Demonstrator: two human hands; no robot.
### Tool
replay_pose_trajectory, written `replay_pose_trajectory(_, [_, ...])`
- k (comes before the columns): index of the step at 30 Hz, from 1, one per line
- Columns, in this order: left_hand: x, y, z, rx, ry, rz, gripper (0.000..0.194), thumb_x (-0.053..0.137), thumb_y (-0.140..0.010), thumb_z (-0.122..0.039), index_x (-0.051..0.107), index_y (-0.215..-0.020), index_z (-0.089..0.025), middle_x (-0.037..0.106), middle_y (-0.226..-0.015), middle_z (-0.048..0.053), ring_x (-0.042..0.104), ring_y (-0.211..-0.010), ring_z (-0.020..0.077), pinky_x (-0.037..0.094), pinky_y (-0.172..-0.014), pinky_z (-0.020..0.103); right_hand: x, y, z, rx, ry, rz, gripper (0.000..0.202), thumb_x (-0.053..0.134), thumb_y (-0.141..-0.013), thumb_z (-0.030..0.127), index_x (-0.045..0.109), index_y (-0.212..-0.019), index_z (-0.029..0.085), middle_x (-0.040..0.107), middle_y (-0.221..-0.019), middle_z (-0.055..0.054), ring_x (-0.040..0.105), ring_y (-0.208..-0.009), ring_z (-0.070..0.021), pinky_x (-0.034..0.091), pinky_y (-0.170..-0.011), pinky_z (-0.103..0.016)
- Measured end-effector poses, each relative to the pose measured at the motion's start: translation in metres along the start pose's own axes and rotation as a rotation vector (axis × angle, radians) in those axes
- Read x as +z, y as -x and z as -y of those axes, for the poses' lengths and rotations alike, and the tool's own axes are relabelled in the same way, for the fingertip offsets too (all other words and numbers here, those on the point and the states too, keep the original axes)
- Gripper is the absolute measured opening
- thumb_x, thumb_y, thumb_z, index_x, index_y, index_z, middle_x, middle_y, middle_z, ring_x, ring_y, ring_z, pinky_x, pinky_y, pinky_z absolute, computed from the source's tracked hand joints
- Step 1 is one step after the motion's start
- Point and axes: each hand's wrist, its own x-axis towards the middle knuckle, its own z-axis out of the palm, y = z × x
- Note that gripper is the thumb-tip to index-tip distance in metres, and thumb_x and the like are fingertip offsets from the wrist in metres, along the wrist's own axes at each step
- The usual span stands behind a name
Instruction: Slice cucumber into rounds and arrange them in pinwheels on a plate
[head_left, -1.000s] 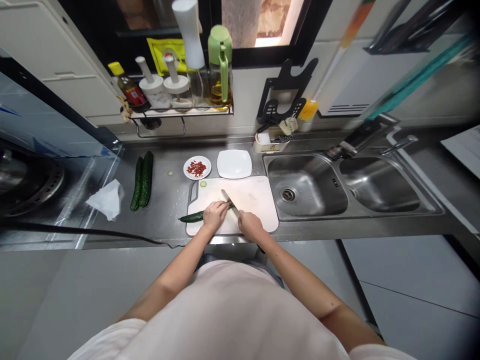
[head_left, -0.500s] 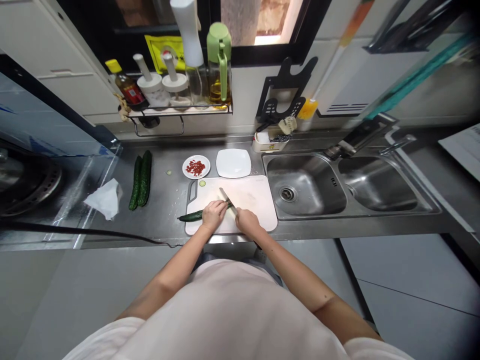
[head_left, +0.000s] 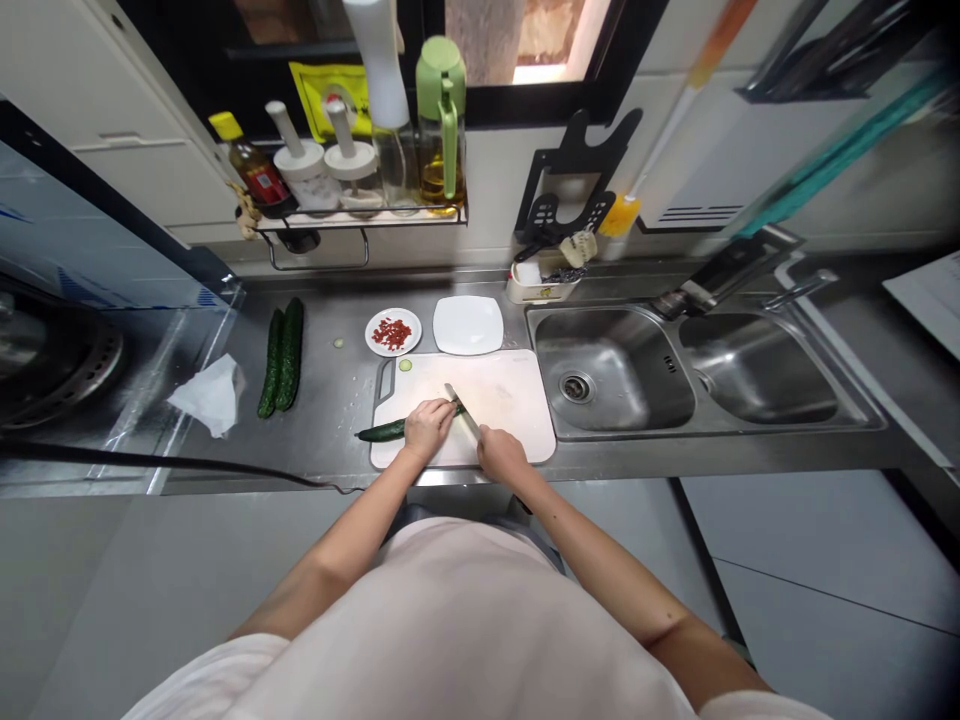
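The cutting appears to be at an early stage. On the white cutting board (head_left: 517,395), a partly cut cucumber (head_left: 381,432) lies with its tapered end reaching past the board's left edge. The left hand (head_left: 426,430) presses it down, fingers bunched together over it near the cut end. The right hand (head_left: 501,453) has its fingers wrapped around the handle of a kitchen knife (head_left: 463,410), whose blade slants across the cucumber; whether it is through the flesh cannot be told. One round slice (head_left: 406,366) lies near the board's far left corner; any others by the blade are too small to tell. A good length of that cucumber looks uncut, and two whole cucumbers (head_left: 289,355) lie side by side on the counter (head_left: 330,410), well left of the board. Beyond the board's far edge, chopped red pieces (head_left: 391,333) sit finished-looking on a round plate (head_left: 370,341), with a square white plate (head_left: 469,326) to their right.
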Motion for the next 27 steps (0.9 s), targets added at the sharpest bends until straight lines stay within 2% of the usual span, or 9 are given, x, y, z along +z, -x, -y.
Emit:
replay_pose_trajectory(8, [0.000, 0.000, 0.000, 0.015, -0.007, -0.015, 0.021, 0.051, -0.094, -0.030, 0.071, -0.100, -0.024, 0.071, -0.102, 0.004, 0.061, -0.093, 0.0173, 0.048, -0.082, 0.030, 0.003, -0.020, 0.005, -0.015, -0.018, -0.053, 0.028, 0.037, -0.093, 0.016, 0.056, -0.113, 0.014, 0.068, -0.103, -0.015, 0.064, -0.099, -0.0222, 0.043, -0.078, -0.029])
replay_pose_trajectory(18, [-0.003, -0.002, -0.003, 0.001, 0.006, -0.010, 0.022, 0.050, -0.095, -0.030, 0.071, -0.098, -0.024, 0.071, -0.101, 0.004, 0.061, -0.095, 0.0168, 0.047, -0.083, 0.029, 0.007, -0.005, -0.003, -0.007, -0.015, -0.010, 0.024, 0.038, -0.094, 0.016, 0.056, -0.111, 0.015, 0.068, -0.100, -0.014, 0.065, -0.096, -0.0222, 0.042, -0.075, -0.028])
replay_pose_trajectory(27, [-0.001, -0.001, -0.001, -0.010, -0.002, -0.003, 0.019, 0.054, -0.093, -0.029, 0.071, -0.100, -0.024, 0.071, -0.103, 0.004, 0.061, -0.094, 0.0173, 0.047, -0.082, 0.030, 0.007, -0.017, 0.003, -0.005, -0.018, -0.018, 0.029, 0.037, -0.092, 0.015, 0.056, -0.114, 0.014, 0.068, -0.103, -0.015, 0.064, -0.099, -0.0231, 0.043, -0.079, -0.030])
